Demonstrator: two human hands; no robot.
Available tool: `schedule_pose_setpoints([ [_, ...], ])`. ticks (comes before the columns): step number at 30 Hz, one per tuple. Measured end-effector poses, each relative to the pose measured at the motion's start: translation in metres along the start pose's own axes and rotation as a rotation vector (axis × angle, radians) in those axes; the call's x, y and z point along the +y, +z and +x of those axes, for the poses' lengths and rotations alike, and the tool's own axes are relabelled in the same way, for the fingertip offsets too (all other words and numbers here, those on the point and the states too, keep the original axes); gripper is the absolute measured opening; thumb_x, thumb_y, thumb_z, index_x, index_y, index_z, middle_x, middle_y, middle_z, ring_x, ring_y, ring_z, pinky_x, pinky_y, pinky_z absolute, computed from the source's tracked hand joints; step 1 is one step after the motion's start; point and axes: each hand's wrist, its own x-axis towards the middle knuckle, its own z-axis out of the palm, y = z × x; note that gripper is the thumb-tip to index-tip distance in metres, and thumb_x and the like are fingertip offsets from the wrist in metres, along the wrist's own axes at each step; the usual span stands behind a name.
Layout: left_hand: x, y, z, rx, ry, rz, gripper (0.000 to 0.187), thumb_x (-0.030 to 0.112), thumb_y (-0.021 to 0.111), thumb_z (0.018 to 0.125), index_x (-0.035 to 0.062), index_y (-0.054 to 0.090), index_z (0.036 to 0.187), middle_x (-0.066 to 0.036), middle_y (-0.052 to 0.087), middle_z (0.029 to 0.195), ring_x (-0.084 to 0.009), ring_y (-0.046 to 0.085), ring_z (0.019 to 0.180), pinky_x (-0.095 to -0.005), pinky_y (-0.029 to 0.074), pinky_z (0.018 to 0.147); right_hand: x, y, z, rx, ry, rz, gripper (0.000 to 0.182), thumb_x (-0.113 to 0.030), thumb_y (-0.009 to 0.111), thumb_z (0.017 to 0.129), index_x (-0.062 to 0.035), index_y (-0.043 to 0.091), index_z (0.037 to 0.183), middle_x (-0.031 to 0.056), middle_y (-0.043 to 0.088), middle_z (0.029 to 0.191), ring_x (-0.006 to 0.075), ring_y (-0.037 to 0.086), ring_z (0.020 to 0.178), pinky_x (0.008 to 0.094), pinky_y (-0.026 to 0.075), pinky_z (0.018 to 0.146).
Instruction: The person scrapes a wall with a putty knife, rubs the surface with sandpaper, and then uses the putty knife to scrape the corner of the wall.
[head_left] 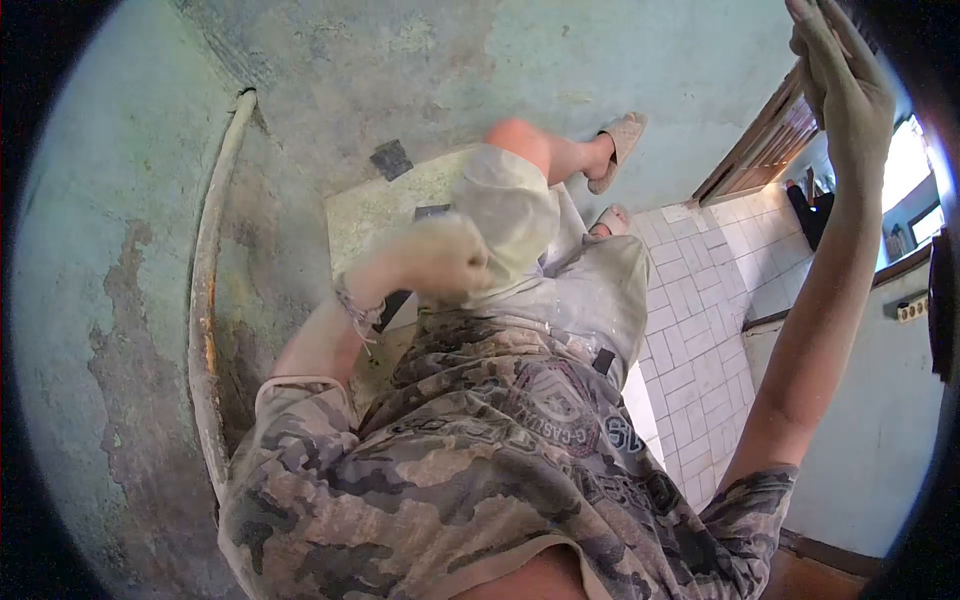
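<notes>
My left hand (440, 255) is blurred and coated in pale dust, curled in a fist in front of my raised knee and pale shorts (520, 215). A dark, narrow object (392, 304) shows below the fist and again above it, as if passing through the grip. Behind the hand a pale slab (375, 215) lies on the floor. My right hand (842, 85) is raised high at the upper right, flat, dusty and holding nothing, in front of a wooden door frame (765, 150).
A rough green concrete floor or wall (140, 300) carries a curved rusty pipe (205, 300) on the left. My feet wear beige sandals (620, 145). White tiles (700, 300) lie to the right, with a pale wall (880, 420) and a socket beside them.
</notes>
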Motion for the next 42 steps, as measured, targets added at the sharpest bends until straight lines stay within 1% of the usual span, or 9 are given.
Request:
schedule_pose_setpoints([
  [4, -0.001, -0.045, 0.008, 0.575, 0.199, -0.112, 0.026, 0.025, 0.067, 0.081, -0.0001, 0.066, 0.077, -0.016, 0.059, 0.064, -0.0232, 0.055, 0.053, -0.0368, 0.044, 0.054, 0.019, 0.01, -0.005, -0.011, 0.018, -0.007, 0.045, -0.037, 0.067, 0.089, -0.0061, 0.064, 0.121, 0.0036, 0.065, 0.08, 0.0008, 0.052, 0.054, 0.0151, 0.034, 0.042],
  [10, 0.007, -0.11, -0.026, 0.799, 0.007, -0.206, 0.021, 0.022, 0.067, 0.086, 0.0023, 0.067, 0.079, 0.004, 0.052, 0.059, -0.005, 0.046, 0.053, -0.0235, 0.037, 0.048, 0.005, 0.028, -0.011, 0.004, 0.092, 0.044, 0.049, -0.04, 0.07, 0.086, -0.0055, 0.065, 0.12, 0.0028, 0.064, 0.077, 0.0008, 0.047, 0.051, 0.0144, 0.032, 0.042],
  [14, 0.007, -0.121, -0.049, 0.821, -0.198, -0.332, 0.024, 0.029, 0.066, 0.089, 0.0059, 0.066, 0.08, 0.005, 0.052, 0.059, -0.002, 0.046, 0.051, -0.0196, 0.033, 0.046, 0.039, 0.035, -0.006, -0.031, 0.077, 0.018, 0.05, -0.041, 0.071, 0.085, -0.0054, 0.065, 0.12, 0.0026, 0.063, 0.075, 0.0008, 0.048, 0.052, 0.0145, 0.032, 0.042],
  [21, -0.019, -0.147, -0.057, 0.807, -0.144, -0.337, 0.03, 0.035, 0.065, 0.089, 0.0055, 0.065, 0.083, 0.004, 0.052, 0.058, -0.0032, 0.047, 0.049, -0.0208, 0.036, 0.043, 0.037, 0.053, -0.01, -0.054, 0.094, -0.035, 0.049, -0.039, 0.07, 0.086, -0.0048, 0.064, 0.121, 0.0016, 0.061, 0.074, 0.0005, 0.045, 0.05, 0.0146, 0.031, 0.042],
  [28, -0.043, -0.201, -0.021, 0.574, -0.356, -0.024, 0.033, 0.034, 0.063, 0.088, 0.0036, 0.064, 0.076, -0.002, 0.056, 0.06, -0.0092, 0.053, 0.051, -0.0248, 0.041, 0.047, 0.048, 0.082, -0.004, -0.131, 0.169, 0.032, 0.049, -0.037, 0.07, 0.087, -0.0047, 0.063, 0.123, -0.0005, 0.059, 0.072, 0.0002, 0.042, 0.048, 0.0147, 0.029, 0.042],
  [36, -0.172, -0.184, 0.027, 0.345, -0.548, -0.203, 0.035, 0.038, 0.065, 0.088, 0.004, 0.063, 0.082, 0.0, 0.054, 0.058, -0.0049, 0.051, 0.049, -0.0238, 0.039, 0.04, 0.055, 0.167, -0.011, -0.337, 0.313, 0.199, 0.048, -0.033, 0.069, 0.088, -0.0038, 0.061, 0.125, -0.0029, 0.054, 0.07, -0.0006, 0.038, 0.049, 0.0162, 0.026, 0.042],
  [38, -0.218, -0.166, 0.043, 0.289, -0.564, -0.229, 0.036, 0.037, 0.066, 0.085, 0.0023, 0.06, 0.082, -0.003, 0.056, 0.06, -0.0085, 0.056, 0.052, -0.0271, 0.042, 0.038, 0.054, 0.184, -0.011, -0.461, 0.436, 0.234, 0.044, -0.032, 0.071, 0.085, -0.0053, 0.065, 0.12, -0.0003, 0.061, 0.074, 0.0063, 0.047, 0.051, 0.0225, 0.035, 0.044],
  [39, -0.233, -0.153, 0.052, 0.256, -0.621, -0.133, 0.035, 0.035, 0.066, 0.082, 0.0002, 0.061, 0.081, -0.006, 0.059, 0.063, -0.0137, 0.057, 0.052, -0.0299, 0.045, 0.042, 0.052, 0.195, -0.014, -0.466, 0.47, 0.255, 0.048, -0.034, 0.071, 0.085, -0.0065, 0.063, 0.123, -0.0042, 0.053, 0.07, -0.0005, 0.039, 0.052, 0.0165, 0.027, 0.045],
  [42, -0.297, -0.096, 0.077, 0.139, -0.565, 0.159, 0.037, 0.029, 0.067, 0.072, -0.0061, 0.063, 0.083, -0.019, 0.067, 0.078, -0.0321, 0.063, 0.063, -0.0405, 0.054, 0.06, 0.064, 0.223, -0.022, -0.542, 0.556, 0.257, 0.045, -0.034, 0.069, 0.086, -0.0066, 0.064, 0.122, -0.004, 0.054, 0.069, 0.0007, 0.04, 0.052, 0.018, 0.029, 0.045],
])
